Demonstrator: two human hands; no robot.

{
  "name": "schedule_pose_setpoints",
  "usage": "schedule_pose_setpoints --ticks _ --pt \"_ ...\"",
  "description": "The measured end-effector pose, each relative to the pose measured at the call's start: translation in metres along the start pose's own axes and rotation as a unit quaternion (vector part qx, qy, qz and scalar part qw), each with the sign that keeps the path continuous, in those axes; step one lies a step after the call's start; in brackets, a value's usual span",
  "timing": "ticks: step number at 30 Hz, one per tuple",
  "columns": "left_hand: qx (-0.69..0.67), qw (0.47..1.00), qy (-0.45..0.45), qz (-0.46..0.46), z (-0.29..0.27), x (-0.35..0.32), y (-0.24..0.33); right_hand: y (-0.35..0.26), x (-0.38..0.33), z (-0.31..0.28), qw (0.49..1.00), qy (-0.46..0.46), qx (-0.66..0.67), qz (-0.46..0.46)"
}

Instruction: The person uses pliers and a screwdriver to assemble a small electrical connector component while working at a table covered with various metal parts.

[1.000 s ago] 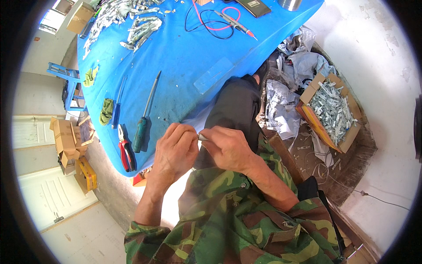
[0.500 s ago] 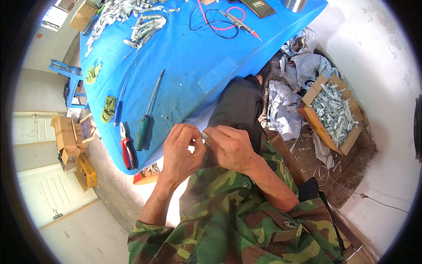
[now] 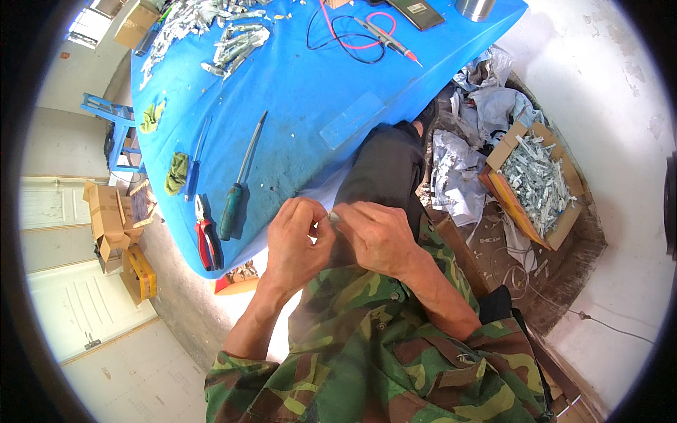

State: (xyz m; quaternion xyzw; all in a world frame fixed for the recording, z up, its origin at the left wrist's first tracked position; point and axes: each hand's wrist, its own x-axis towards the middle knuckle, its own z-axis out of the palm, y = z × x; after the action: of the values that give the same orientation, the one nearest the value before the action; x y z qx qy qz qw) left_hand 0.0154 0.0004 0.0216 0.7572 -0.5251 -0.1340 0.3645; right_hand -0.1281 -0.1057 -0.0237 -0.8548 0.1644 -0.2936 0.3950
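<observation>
My left hand (image 3: 295, 238) and my right hand (image 3: 379, 238) meet over my lap, just off the table's near edge. Both are closed, with thumb and fingers pinched together. Between the fingertips shows a sliver of a small greyish piece (image 3: 332, 218); most of it is covered, so its kind is unclear. On the blue-covered table (image 3: 296, 134), left of my hands, lie a screwdriver with a green handle (image 3: 230, 211), red-handled pliers (image 3: 207, 236) and a thinner blue screwdriver (image 3: 192, 176).
Grey strip-like pieces (image 3: 240, 46) lie piled at the table's far left. Test leads (image 3: 388, 42), a phone (image 3: 416, 13) and a metal cup (image 3: 475, 8) lie further back. To the right, a cardboard box (image 3: 557, 236) full of metal strips stands beside crumpled plastic bags (image 3: 455, 169).
The fingertips of my right hand have shifted over the small grey piece, so less of it shows. My left hand stays in nearly the same place.
</observation>
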Motion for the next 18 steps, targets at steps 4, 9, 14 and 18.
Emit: schedule_pose_setpoints --ticks 4,9,14,18 --pt "0.124 0.987 0.071 -0.066 -0.024 0.015 -0.046 -0.009 -0.009 -0.004 0.999 0.000 0.037 -0.033" --pt "-0.016 0.992 0.061 -0.110 -0.056 0.016 0.006 0.002 -0.008 -0.002 0.998 0.038 0.048 0.031" --pt "-0.028 0.997 -0.005 -0.077 -0.039 0.011 0.011 0.003 -0.006 -0.001 0.993 0.062 0.091 0.047" --pt "-0.022 0.998 -0.031 -0.053 -0.025 0.009 0.021 0.004 -0.006 0.000 0.992 0.070 0.087 0.052"
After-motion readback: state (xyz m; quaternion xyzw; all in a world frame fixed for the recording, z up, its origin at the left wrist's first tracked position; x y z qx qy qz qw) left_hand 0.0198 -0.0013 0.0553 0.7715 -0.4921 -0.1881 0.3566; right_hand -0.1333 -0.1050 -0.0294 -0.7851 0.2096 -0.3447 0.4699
